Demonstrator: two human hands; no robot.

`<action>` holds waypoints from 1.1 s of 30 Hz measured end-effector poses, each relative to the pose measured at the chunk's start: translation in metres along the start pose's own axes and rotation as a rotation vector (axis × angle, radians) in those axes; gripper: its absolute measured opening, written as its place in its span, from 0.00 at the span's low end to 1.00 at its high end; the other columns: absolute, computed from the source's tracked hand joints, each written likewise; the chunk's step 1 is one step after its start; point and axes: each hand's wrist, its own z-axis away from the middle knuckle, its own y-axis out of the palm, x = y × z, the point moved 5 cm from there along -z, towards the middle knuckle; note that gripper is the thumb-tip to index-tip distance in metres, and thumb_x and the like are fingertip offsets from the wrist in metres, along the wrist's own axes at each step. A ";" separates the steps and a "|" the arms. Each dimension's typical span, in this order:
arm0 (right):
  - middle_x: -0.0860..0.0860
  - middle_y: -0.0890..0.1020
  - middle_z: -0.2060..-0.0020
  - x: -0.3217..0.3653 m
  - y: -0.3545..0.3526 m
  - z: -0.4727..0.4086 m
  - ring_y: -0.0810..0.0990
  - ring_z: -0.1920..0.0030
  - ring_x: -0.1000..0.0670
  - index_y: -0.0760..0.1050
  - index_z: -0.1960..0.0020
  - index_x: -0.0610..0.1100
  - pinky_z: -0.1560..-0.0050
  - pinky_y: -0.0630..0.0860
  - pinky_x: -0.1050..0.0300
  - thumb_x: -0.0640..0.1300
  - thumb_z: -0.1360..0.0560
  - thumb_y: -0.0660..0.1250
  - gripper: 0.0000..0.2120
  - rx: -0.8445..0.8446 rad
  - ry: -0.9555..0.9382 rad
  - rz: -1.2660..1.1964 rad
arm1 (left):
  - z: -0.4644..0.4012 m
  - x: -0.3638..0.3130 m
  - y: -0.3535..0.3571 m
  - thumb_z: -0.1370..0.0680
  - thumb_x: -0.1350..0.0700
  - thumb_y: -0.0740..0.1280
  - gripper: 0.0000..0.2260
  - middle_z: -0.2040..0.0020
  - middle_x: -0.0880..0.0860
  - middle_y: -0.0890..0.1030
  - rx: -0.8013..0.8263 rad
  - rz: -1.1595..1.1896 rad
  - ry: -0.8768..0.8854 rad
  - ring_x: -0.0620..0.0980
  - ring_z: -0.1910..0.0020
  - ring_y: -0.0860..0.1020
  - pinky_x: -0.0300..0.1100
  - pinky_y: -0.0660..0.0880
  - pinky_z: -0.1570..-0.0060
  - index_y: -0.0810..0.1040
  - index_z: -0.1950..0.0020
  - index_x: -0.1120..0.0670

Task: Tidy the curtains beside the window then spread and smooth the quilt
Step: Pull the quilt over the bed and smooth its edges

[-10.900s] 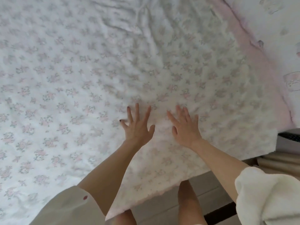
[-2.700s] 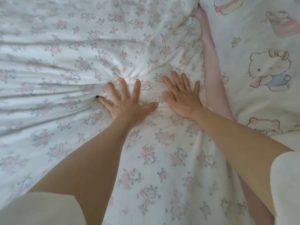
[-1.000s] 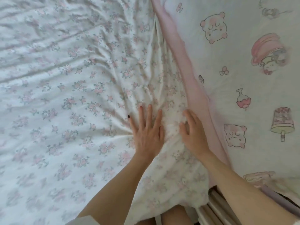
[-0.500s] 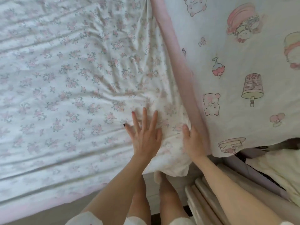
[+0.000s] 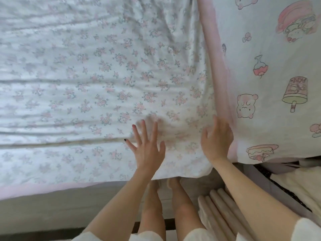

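Both hands have slid nearer the bed's corner, so we keep our left hand (image 5: 147,150) and right hand (image 5: 217,140), fingers spread flat, sweeping the white floral quilt (image 5: 104,84) outward toward its pink-trimmed edge.

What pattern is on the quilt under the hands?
Small pink flowers with grey-green leaves on white quilt, per head view.

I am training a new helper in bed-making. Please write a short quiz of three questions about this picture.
1. True or false: the left hand lies flat with spread fingers on the floral quilt.
2. The right hand is near which strip? A) pink border B) a zipper
3. What print is on the sheet to the right?

Key: 1 true; 2 A; 3 cartoon characters.
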 end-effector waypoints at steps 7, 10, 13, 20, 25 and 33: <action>0.47 0.32 0.26 0.045 0.080 0.085 0.33 0.26 0.39 0.34 0.26 0.56 0.31 0.49 0.28 0.48 0.22 0.53 0.34 0.599 -0.387 0.360 | 0.060 0.084 0.044 0.24 0.43 0.59 0.37 0.27 0.51 0.27 0.218 0.107 -0.068 0.63 0.28 0.30 0.66 0.63 0.35 0.34 0.26 0.42; 0.47 0.28 0.28 0.023 0.086 0.122 0.30 0.28 0.38 0.30 0.28 0.58 0.29 0.54 0.32 0.44 0.22 0.54 0.36 0.748 -0.291 0.396 | 0.083 0.091 0.054 0.23 0.49 0.60 0.33 0.27 0.50 0.28 0.256 0.149 0.002 0.62 0.27 0.31 0.58 0.70 0.37 0.43 0.24 0.41; 0.44 0.40 0.24 0.040 0.074 0.122 0.43 0.26 0.36 0.43 0.25 0.55 0.33 0.66 0.42 0.44 0.22 0.53 0.30 0.778 -0.212 0.431 | 0.078 0.098 0.034 0.23 0.52 0.59 0.24 0.23 0.52 0.51 0.140 0.133 -0.034 0.60 0.25 0.51 0.52 0.76 0.44 0.60 0.27 0.46; 0.45 0.49 0.24 0.170 0.075 0.095 0.46 0.25 0.41 0.52 0.26 0.53 0.30 0.49 0.35 0.45 0.22 0.52 0.25 0.470 -0.619 0.283 | 0.012 0.152 -0.017 0.23 0.50 0.60 0.30 0.23 0.56 0.44 -0.098 0.162 -0.180 0.60 0.25 0.41 0.62 0.53 0.31 0.50 0.24 0.44; 0.45 0.34 0.25 0.190 0.132 0.158 0.31 0.27 0.38 0.47 0.25 0.48 0.29 0.43 0.32 0.46 0.21 0.52 0.27 0.889 -0.750 0.571 | 0.031 0.218 -0.001 0.23 0.52 0.61 0.35 0.23 0.53 0.36 -0.034 0.409 -0.261 0.56 0.25 0.36 0.58 0.62 0.33 0.41 0.25 0.40; 0.42 0.68 0.33 0.277 0.135 0.166 0.64 0.32 0.42 0.65 0.33 0.43 0.38 0.63 0.46 0.42 0.23 0.53 0.19 0.653 -0.881 0.337 | 0.089 0.317 -0.003 0.22 0.57 0.60 0.26 0.23 0.53 0.52 -0.098 0.242 -0.303 0.55 0.24 0.50 0.54 0.72 0.37 0.57 0.26 0.49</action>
